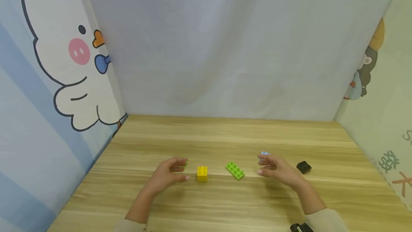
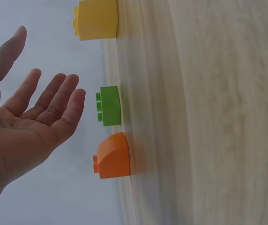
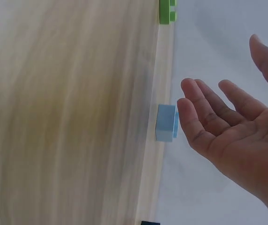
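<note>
My left hand (image 1: 164, 176) hovers over the table, fingers loosely bent and holding nothing. Just right of its fingertips stands a yellow brick (image 1: 202, 174). Partly hidden behind that hand is a green brick (image 2: 110, 106), and the left wrist view also shows an orange curved brick (image 2: 114, 157) beside it. My right hand (image 1: 279, 170), likewise holding nothing, hangs above the table with relaxed fingers. Behind its fingers a light blue brick (image 3: 166, 123) is partly covered in the head view. Between the hands lies a long lime green brick (image 1: 235, 170). A black brick (image 1: 304, 167) sits right of my right hand.
The bricks stand apart on a wood-grain table (image 1: 225, 207). A pale curtain (image 1: 225, 46) closes off the far edge, with printed panels at left (image 1: 42, 117) and right (image 1: 379, 124). A dark object (image 1: 300, 227) shows beside the right sleeve.
</note>
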`<action>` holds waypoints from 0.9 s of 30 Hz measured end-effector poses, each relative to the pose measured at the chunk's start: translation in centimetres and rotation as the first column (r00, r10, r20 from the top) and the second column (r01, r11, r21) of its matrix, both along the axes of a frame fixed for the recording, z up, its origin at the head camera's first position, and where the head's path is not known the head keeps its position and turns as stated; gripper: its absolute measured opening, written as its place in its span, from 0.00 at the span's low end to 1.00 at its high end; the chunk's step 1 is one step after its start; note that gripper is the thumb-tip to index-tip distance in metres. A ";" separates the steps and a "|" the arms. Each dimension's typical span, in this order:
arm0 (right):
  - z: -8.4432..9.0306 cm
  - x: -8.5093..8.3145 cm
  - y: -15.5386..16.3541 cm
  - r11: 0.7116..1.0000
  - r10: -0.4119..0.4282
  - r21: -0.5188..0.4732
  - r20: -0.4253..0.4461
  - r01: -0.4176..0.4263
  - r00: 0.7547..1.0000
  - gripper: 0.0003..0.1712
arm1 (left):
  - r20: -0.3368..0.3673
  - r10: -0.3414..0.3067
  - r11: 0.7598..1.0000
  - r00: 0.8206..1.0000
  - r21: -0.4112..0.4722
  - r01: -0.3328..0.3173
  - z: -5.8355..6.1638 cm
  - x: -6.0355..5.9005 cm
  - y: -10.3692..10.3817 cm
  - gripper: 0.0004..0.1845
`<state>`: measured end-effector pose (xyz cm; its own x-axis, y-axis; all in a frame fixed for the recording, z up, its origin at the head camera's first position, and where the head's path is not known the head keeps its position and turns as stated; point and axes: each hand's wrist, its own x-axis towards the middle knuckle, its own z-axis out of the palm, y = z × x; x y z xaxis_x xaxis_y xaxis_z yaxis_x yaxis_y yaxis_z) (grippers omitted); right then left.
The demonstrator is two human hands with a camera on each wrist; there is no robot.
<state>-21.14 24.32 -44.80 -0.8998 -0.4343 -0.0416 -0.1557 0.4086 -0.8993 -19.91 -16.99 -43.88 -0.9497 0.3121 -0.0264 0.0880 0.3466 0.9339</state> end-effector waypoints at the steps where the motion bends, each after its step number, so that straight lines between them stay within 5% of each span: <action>1: -0.1 -0.1 -0.3 1.000 0.005 -0.010 0.009 -0.005 1.000 0.42 | 0.005 0.000 1.000 1.000 0.000 0.000 -0.1 -0.1 0.1 0.32; 14: -0.8 -1.5 -3.6 0.999 0.045 -0.009 0.027 -0.044 0.999 0.38 | 0.029 -0.061 0.998 0.998 -0.016 0.062 -0.6 -1.3 2.0 0.35; 27: -0.9 -2.2 -5.6 0.988 0.006 0.155 0.051 -0.014 0.999 0.37 | 0.091 -0.044 0.997 0.995 -0.059 0.049 -1.4 -2.0 3.3 0.33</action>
